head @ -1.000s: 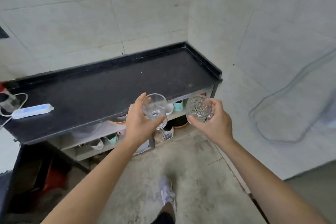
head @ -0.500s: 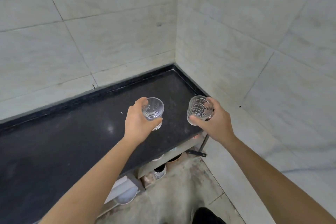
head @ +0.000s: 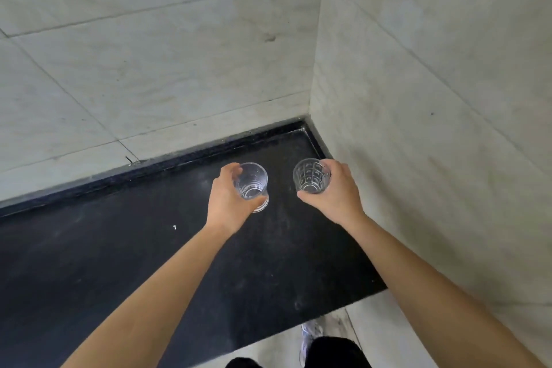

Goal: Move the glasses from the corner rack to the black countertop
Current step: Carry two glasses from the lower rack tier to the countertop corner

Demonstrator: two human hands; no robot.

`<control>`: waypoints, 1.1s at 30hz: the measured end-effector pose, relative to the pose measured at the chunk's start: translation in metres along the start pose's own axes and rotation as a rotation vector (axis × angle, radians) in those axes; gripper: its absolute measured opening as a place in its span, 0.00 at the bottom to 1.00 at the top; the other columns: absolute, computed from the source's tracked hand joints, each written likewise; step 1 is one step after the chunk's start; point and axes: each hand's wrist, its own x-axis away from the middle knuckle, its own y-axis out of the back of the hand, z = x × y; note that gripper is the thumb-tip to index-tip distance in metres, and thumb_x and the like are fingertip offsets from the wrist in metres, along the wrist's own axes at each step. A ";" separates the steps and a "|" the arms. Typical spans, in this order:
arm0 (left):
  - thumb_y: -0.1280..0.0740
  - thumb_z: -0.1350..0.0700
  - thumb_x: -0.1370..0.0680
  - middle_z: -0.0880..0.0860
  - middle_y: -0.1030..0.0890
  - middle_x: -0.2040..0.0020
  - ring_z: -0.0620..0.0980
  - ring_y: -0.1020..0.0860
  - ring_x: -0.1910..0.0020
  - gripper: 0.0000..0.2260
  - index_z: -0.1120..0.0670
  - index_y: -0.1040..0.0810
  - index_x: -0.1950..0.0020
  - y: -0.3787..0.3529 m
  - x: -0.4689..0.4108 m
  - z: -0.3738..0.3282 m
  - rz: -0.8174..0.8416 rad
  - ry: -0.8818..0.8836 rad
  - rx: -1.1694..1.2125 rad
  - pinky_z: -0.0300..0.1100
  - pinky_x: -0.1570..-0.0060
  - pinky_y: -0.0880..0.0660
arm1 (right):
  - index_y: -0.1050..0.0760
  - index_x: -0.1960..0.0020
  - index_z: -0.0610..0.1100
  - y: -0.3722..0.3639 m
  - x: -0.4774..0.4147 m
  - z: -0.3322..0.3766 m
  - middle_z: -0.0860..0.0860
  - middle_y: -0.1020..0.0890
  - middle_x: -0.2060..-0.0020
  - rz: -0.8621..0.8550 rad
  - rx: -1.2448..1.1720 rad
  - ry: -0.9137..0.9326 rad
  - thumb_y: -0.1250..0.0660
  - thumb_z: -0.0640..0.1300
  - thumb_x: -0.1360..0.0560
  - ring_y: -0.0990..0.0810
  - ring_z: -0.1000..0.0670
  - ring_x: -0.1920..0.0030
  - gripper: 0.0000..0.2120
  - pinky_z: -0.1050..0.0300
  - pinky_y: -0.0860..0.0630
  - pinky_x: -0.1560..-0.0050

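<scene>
**Two glasses held over the black countertop**

Both arms reach in from the bottom of the frame toward the centre, each hand wrapped around a clear glass above the countertop (head: 119,263). The left hand (head: 228,203) grips the ringed glass (head: 251,184) from its left side, fingers curled around the far wall and thumb across the near wall close to the base. The right hand (head: 337,191) grips the patterned glass (head: 310,176) from its right side, thumb along the near base and fingers around the far rim (its wall shows a grid of small embossed shapes). Both glasses stand upright with mouths open toward the camera, and both look empty.

The two glasses sit side by side just right of the frame's centre, near each other but not touching, with dark counter showing between them. Whether either base already rests on the surface cannot be told from this angle.

The countertop runs as a dark band from the left edge to the right of centre, ending in a corner where two pale tiled walls (head: 179,54) meet, just above and right of the patterned glass. A small white speck (head: 174,227) lies on the counter left of the left wrist. At the bottom edge, right of centre, a shoe (head: 309,334) stands on the light floor (head: 268,346), with dark clothing just beside it.
</scene>
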 end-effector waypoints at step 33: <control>0.19 0.56 0.35 0.52 0.26 0.35 0.51 0.27 0.36 0.39 0.54 0.34 0.29 -0.106 -0.258 0.047 0.189 -0.020 -0.134 0.45 0.36 0.29 | 0.40 0.22 0.47 -0.080 -0.254 -0.026 0.49 0.30 0.27 0.266 0.197 -0.043 0.21 0.46 0.32 0.29 0.45 0.29 0.45 0.48 0.27 0.34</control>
